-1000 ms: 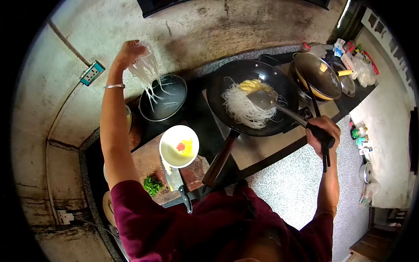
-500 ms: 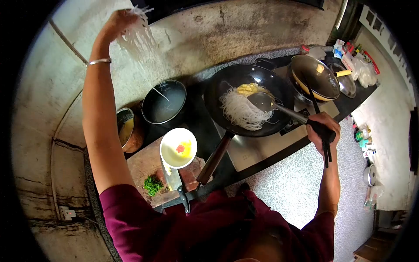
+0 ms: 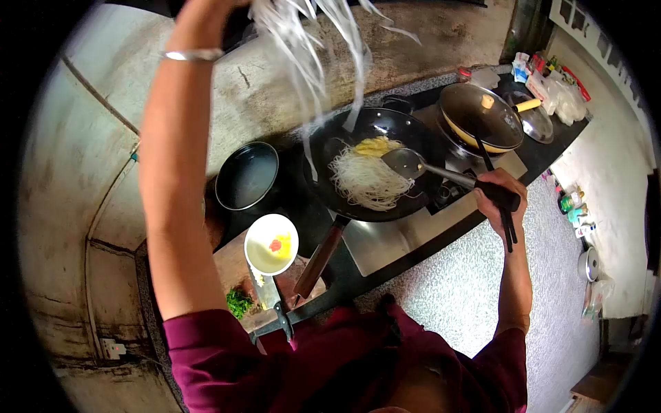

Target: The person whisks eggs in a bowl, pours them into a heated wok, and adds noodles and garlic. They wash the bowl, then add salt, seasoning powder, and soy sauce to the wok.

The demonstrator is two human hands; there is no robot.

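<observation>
At the top edge, my left hand (image 3: 215,9) is mostly cut off by the frame. From it dangle long white rice noodles (image 3: 295,51), blurred, their lower ends reaching the left side of the black wok (image 3: 420,201). More white noodles (image 3: 370,180) lie inside the wok beside yellow cooked egg (image 3: 377,146). My right hand (image 3: 502,196) is closed around the black handle of a metal cooking ladle (image 3: 403,162) and a pair of dark chopsticks (image 3: 508,230). The ladle's head rests in the wok at the noodles' right side.
Left of the wok stand a black pot (image 3: 246,177) with cloudy liquid and a white bowl (image 3: 271,264). A knife (image 3: 281,311) and chopped greens (image 3: 239,303) lie on the cutting board (image 3: 222,261). A lidded pan (image 3: 482,113) stands right. The wok's wooden handle (image 3: 320,265) points toward me.
My left hand has moved right and up, carrying the dangling noodles from beside the wall to over the wok. My right hand keeps its grip, with the ladle still in the wok.
</observation>
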